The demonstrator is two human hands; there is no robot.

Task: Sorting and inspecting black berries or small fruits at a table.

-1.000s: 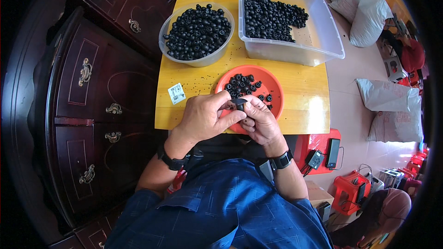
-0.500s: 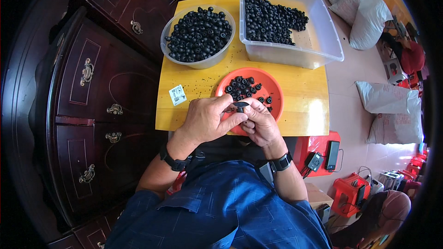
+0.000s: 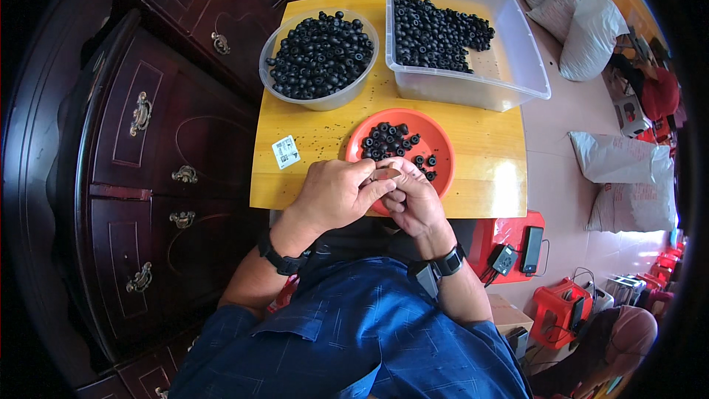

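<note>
My left hand (image 3: 338,191) and my right hand (image 3: 415,196) meet over the near rim of the red plastic bowl (image 3: 441,140), both with fingers pinched closed. Between their fingertips shows a small, thin blade-like piece (image 3: 388,174), its flat side brownish in the light. Which hand carries it is hard to tell, and fingers hide whatever else they grip. In the bowl, small black ring-shaped parts (image 3: 384,140) lie heaped at the left; several others sit apart at the right.
Behind the bowl stand a round clear tub (image 3: 373,48) full of black parts (image 3: 319,55) and a large clear bin (image 3: 509,92) partly filled with them. A white label (image 3: 286,151) and dark crumbs lie on the yellow table (image 3: 487,170). Dark wooden drawers (image 3: 118,140) flank the left side.
The blade-like piece has tilted, its face turning from dark to brownish. My fingertips have shifted slightly, and both hands remain together above the bowl's near rim.
</note>
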